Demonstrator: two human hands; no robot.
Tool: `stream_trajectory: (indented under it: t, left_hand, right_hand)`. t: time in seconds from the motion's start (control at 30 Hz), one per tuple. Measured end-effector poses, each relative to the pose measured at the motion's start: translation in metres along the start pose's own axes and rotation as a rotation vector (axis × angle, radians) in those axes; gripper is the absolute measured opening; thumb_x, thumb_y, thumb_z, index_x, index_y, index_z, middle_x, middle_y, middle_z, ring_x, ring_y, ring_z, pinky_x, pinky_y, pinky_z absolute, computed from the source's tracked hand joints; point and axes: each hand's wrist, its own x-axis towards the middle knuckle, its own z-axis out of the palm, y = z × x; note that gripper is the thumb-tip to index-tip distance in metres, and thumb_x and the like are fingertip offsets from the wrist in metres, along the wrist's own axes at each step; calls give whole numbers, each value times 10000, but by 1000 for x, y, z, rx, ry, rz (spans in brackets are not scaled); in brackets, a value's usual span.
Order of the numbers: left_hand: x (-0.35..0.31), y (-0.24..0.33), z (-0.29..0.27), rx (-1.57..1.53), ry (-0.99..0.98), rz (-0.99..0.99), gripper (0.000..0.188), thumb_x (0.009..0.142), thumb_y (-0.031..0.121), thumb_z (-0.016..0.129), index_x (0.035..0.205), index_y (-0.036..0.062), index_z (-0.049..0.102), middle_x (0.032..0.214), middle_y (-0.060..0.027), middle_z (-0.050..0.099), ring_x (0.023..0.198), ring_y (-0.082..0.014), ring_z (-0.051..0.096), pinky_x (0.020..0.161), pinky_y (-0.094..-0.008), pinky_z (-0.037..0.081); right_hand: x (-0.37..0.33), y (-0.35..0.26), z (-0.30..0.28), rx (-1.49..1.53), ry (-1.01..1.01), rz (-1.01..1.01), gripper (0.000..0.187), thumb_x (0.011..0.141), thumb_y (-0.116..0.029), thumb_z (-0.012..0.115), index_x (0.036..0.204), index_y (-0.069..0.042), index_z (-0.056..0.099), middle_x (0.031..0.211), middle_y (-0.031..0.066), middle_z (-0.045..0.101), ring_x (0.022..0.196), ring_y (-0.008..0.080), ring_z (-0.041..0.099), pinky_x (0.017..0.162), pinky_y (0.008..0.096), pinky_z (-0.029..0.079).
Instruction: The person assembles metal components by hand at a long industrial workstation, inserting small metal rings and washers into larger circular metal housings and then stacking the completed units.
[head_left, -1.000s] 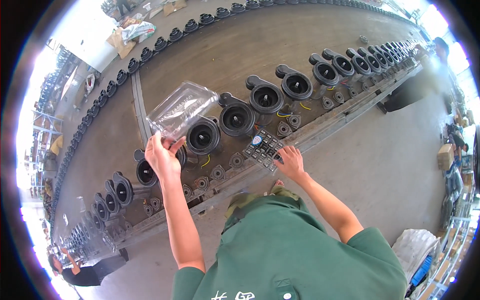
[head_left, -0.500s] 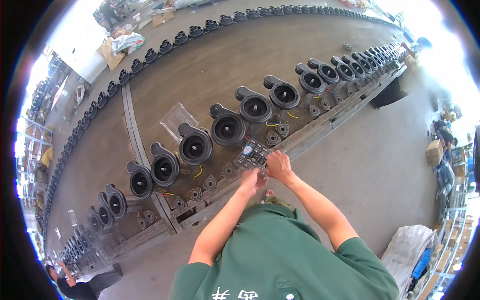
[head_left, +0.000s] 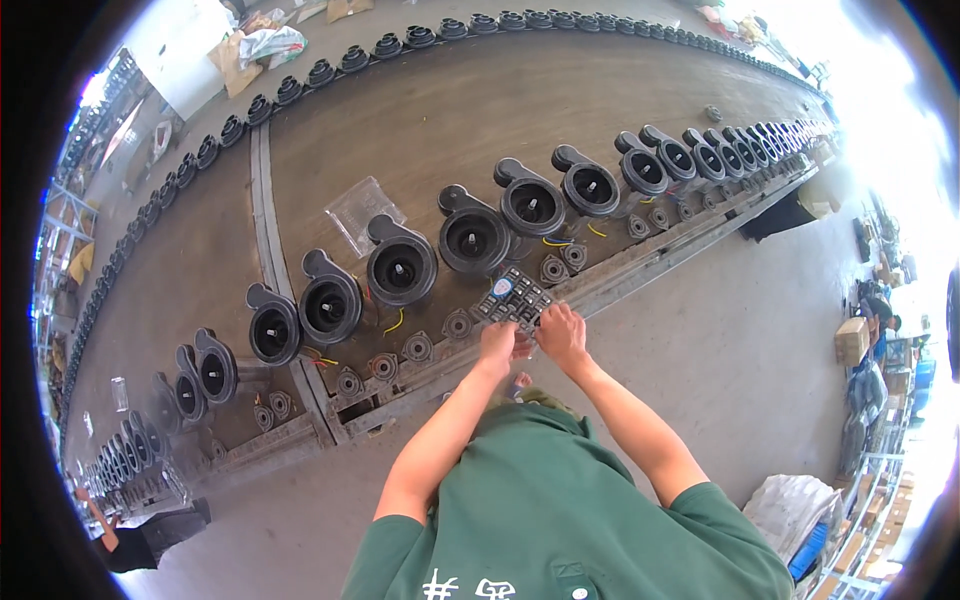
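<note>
A clear tray (head_left: 522, 294) divided into small cells, with dark square parts in them and a round blue-and-white label on top, is held at the table's front edge. My left hand (head_left: 498, 346) has its fingers closed at the tray's near left corner. My right hand (head_left: 561, 331) grips the near right corner, fingers bent over the rim. Just beyond the tray stands a black round housing (head_left: 472, 238) with a pale shaft in its middle. Small round metal flanges, such as this flange (head_left: 458, 323), lie beside the tray along the table edge.
More black housings (head_left: 400, 268) run in a long row across the table (head_left: 360, 130), with another row at its far side. An empty-looking clear plastic tray (head_left: 363, 213) lies behind the near row. Coloured wires (head_left: 398, 322) stick out below. Other people (head_left: 128, 545) stand at the far left and right.
The view has shifted slightly, so the housings appear moved. Both hands still hold the tray, and my right hand's grip on its near right corner has changed slightly.
</note>
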Motion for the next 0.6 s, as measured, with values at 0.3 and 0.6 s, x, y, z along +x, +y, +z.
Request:
stream_trajectory:
  t: [0.3,0.6]
  left_hand:
    - [-13,0,2,28,21,-67,167,976,171,577,987,18,643,828,-137,700,657,-272,706,611,-421,618]
    - [-19,0,5,89,4,-143,235,950,275,592,972,47,640,820,-111,692,680,-264,691,614,-515,517]
  right_hand:
    - [-2,0,-6,1,-6,-51,278,765,-288,754,907,-62,680,976,99,666,1011,299,650,835,443,563]
    - [8,14,-20,144,-68,-90,368,716,-347,811,897,-65,660,959,106,673,1023,330,656,819,474,566]
